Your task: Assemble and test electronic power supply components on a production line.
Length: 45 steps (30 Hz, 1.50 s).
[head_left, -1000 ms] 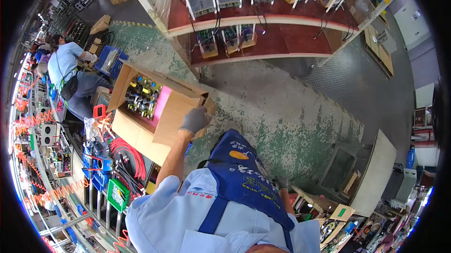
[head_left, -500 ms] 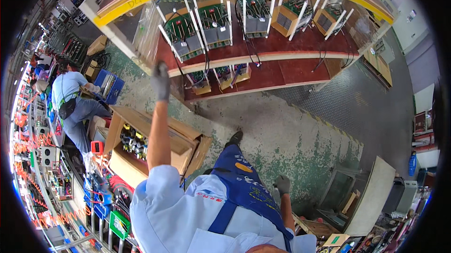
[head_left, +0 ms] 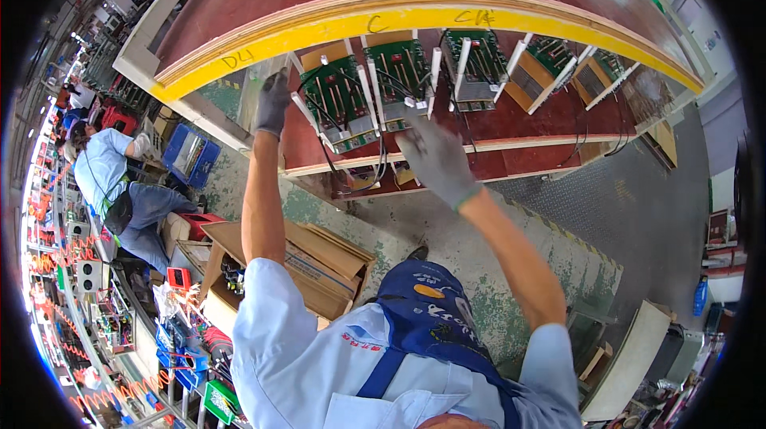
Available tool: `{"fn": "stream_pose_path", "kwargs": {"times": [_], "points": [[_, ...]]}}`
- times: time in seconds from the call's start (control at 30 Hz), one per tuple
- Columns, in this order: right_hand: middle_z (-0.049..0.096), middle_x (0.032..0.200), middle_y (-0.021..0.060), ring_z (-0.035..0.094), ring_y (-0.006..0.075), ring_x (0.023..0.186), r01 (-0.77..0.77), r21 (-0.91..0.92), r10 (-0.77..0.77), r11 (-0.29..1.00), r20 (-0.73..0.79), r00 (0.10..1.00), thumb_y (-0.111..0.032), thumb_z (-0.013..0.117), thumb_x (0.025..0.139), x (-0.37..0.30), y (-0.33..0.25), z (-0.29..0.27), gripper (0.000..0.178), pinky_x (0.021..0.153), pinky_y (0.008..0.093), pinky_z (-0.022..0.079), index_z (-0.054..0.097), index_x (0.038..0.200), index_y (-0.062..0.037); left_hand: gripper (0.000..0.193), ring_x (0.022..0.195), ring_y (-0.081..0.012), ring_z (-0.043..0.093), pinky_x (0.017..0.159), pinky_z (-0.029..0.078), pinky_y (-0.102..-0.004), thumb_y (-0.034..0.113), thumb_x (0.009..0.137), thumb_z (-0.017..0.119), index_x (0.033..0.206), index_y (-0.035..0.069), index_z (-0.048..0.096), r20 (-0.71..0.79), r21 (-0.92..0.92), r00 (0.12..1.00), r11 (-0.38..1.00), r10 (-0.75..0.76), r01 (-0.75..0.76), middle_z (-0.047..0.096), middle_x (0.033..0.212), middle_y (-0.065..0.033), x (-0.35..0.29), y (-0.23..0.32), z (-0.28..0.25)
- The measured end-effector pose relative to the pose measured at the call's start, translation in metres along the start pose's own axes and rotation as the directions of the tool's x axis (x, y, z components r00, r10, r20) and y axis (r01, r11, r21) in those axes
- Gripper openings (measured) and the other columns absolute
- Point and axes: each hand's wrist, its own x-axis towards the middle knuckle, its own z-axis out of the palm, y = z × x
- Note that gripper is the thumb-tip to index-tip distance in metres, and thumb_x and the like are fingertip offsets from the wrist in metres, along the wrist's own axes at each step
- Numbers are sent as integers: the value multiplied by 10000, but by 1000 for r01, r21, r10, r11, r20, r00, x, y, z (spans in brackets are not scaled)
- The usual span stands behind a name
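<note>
My left hand (head_left: 274, 102), in a grey glove, is at the left end of the shelf, beside the leftmost green circuit board unit (head_left: 335, 94). Its fingers point up and look stretched out, with nothing visible in them. My right hand (head_left: 439, 159), gloved too and slightly blurred, reaches over the shelf's front edge with fingers apart. It is just below the second circuit board unit (head_left: 396, 78), and I cannot tell whether it touches it. Both units have white upright strips at their sides and black cables hanging down. A third circuit board unit (head_left: 479, 62) stands to their right.
The rack has a yellow front rail (head_left: 319, 42) above the units and a lower red shelf (head_left: 511, 159). Two cardboard-backed units (head_left: 536, 82) stand farther right. An open cardboard box (head_left: 319, 261) lies by my left side. A co-worker (head_left: 108, 166) bends near a blue crate (head_left: 191, 155).
I have come closer to the rack. My right hand has risen from beside my body to the shelf front, while my left hand stays raised at the shelf's left end.
</note>
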Motion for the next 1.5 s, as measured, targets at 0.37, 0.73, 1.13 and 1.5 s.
{"fn": "stream_pose_path", "kwargs": {"times": [0.37, 0.73, 1.13, 1.5], "points": [[688, 916, 249, 660, 455, 908, 14, -71, -17, 997, -45, 999, -402, 575, 924, 154, -7, 82, 377, 782, 523, 532, 617, 975, -31, 574, 410, -130, 354, 401, 320, -307, 725, 877, 553, 766, 162, 565, 62, -391, 923, 841, -381, 374, 370, 506, 30, 21, -136, -13], [686, 912, 218, 669, 423, 872, 14, -149, -21, 989, -45, 999, -366, 551, 941, 142, -8, 77, 310, 770, 522, 529, 609, 1012, -69, 734, 1093, -242, 637, 956, 531, -404, 694, 966, 326, 1427, 149, 499, 519, -705, 854, 551, -27, 446, 628, 1301, -67, 1, -88, 49], [655, 866, 212, 649, 434, 815, 162, 25, -157, 986, -151, 976, -205, 579, 947, 133, 23, 97, 164, 691, 513, 511, 542, 1047, -80, 569, 1261, -256, 538, 1103, 419, -453, 475, 1041, 369, 1484, 120, 406, 785, -476, 617, 588, -50, 654, 535, 1416, -81, -11, -29, 49], [603, 751, 185, 635, 385, 714, 385, 52, -381, 921, -76, 922, -133, 620, 896, 27, -19, 53, 188, 624, 492, 491, 518, 1017, -32, 636, 1150, -243, 601, 978, 519, -422, 550, 946, 535, 1404, 112, 496, 423, -689, 904, 627, -60, 363, 597, 1312, -89, -137, -31, 26]]}}
